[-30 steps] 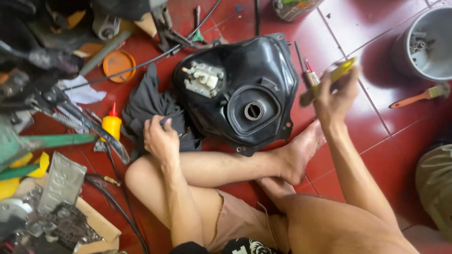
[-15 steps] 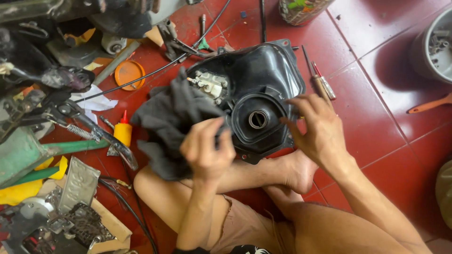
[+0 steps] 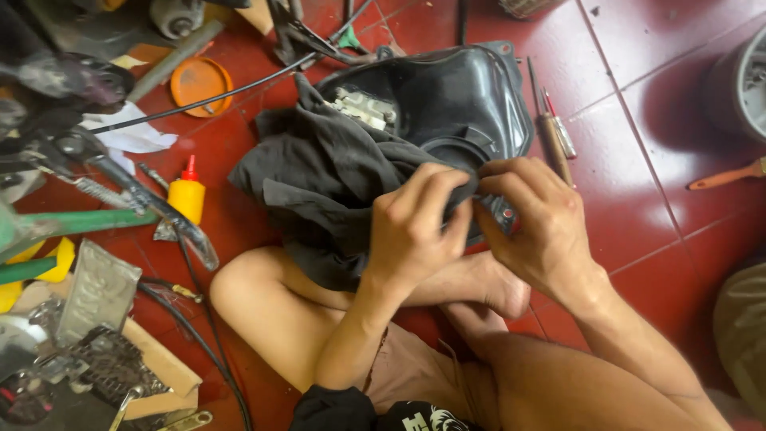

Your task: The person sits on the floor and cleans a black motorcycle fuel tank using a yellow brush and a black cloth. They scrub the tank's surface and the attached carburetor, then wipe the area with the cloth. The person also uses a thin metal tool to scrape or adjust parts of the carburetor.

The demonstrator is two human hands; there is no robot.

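Mid-wipe, by the look of it: dark grey crumpled cloth [image 3: 327, 191] draped over glossy black plastic tank shell [image 3: 463, 104] at frame centre. Left hand [image 3: 415, 227] and right hand [image 3: 535, 219] both closed, pinching cloth over round opening. Next, likely firm pressing and rubbing.

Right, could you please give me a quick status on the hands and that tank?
Left hand and right hand both pinching the dark cloth. Cloth draped over the black tank. Nothing in the way.
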